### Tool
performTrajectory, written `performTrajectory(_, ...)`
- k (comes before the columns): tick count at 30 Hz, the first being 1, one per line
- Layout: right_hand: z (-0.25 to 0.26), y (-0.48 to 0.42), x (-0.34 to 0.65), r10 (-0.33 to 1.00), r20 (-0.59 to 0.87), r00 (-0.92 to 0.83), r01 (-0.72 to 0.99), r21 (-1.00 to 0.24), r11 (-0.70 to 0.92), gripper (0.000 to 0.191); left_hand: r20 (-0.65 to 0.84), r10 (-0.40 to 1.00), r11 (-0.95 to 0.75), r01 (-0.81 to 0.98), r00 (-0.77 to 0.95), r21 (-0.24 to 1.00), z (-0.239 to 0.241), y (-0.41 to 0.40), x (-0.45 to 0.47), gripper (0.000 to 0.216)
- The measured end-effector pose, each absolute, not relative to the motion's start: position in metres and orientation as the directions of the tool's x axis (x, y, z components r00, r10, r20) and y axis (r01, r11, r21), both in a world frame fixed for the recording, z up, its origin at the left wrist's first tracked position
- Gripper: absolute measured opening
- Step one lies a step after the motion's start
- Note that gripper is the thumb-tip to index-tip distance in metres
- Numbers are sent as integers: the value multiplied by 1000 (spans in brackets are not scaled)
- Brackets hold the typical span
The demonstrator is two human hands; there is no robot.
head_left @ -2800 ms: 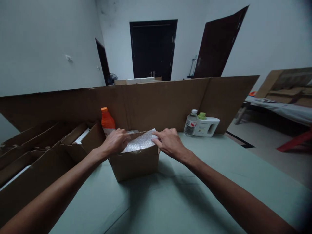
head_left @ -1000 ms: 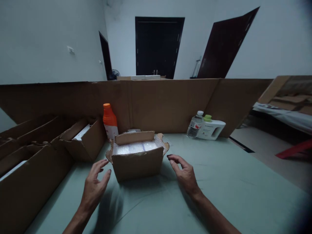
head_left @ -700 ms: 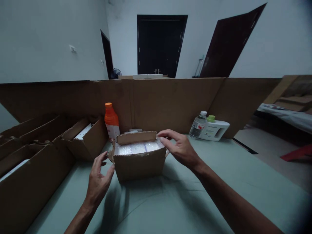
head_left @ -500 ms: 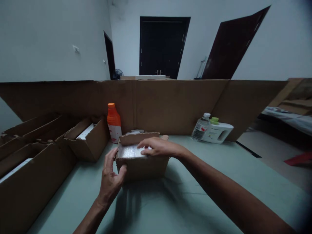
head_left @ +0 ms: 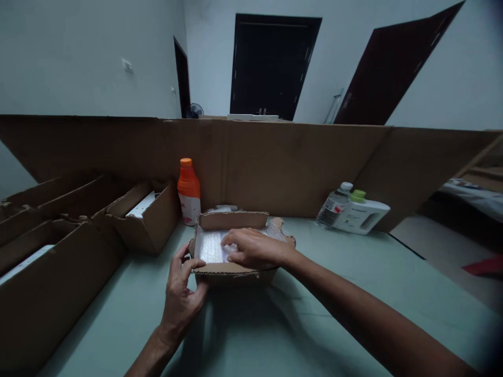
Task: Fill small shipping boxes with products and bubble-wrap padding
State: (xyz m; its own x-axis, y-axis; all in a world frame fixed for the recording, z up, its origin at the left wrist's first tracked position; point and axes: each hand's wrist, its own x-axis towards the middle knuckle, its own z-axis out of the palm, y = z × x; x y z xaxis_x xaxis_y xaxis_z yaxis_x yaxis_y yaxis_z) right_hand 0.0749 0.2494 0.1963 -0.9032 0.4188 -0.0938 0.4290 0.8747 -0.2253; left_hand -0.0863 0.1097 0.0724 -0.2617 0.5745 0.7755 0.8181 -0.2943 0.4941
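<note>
In front of me a small cardboard box (head_left: 236,281) stands with its top open, lined with bubble wrap (head_left: 210,246). My left hand (head_left: 183,288) holds the box's front left corner, fingers at the rim and thumb against the front. My right hand (head_left: 255,247) reaches in over the right part of the box, palm down, with curled fingers and thumb closed at the bubble wrap. Something pale shows between those fingers, but its kind is hidden. More bubble wrap sticks up by the right flap.
Behind the box stands an orange bottle (head_left: 189,191). Cardboard compartments (head_left: 78,277) with white items line the left, beside another carton (head_left: 153,225). A clear water bottle (head_left: 334,207) and a white jug (head_left: 361,214) lean at the back right against a cardboard wall (head_left: 294,167).
The view has shifted slightly. More of the box's inside and its front flap show now. My left fingers have come over the rim, and my right hand sits lower at the bubble wrap.
</note>
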Motion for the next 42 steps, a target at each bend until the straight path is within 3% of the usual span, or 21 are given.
performTrajectory(6,193,244,55,375,-98,-922,376,0,926,20,754,594,-276,810,-279,518,71,109,-85,18)
performTrajectory(15,194,236,57,362,-102,-927,364,-3,931,19,738,594,-275,782,-319,559,67,108,-79,17)
performTrajectory(19,191,242,64,337,-28,-941,337,-150,929,24,681,633,-233,748,-369,622,70,107,-81,27)
performTrajectory(22,188,249,81,431,76,-899,384,-333,861,26,557,713,-168,668,-426,725,77,108,-88,39)
performTrajectory(25,188,249,113,562,167,-810,425,-493,759,22,514,761,-143,671,-396,728,84,110,-98,38)
performTrajectory(28,182,242,153,673,314,-669,412,-597,688,22,527,772,-136,718,-355,683,87,108,-103,35)
performTrajectory(32,155,231,207,785,539,-306,407,-671,620,24,557,716,-139,697,-420,704,82,95,-99,46)
performTrajectory(34,134,228,227,827,533,-182,426,-715,554,29,561,661,-128,662,-498,739,73,90,-98,62)
performTrajectory(36,113,228,239,874,453,-175,429,-764,481,41,517,645,-119,595,-563,795,62,91,-99,76)
performTrajectory(40,85,233,224,899,235,-369,392,-838,379,74,315,768,-83,402,-557,912,47,108,-101,77)
performTrajectory(42,80,240,201,860,200,-469,347,-854,388,84,223,825,-53,322,-519,945,50,119,-99,69)
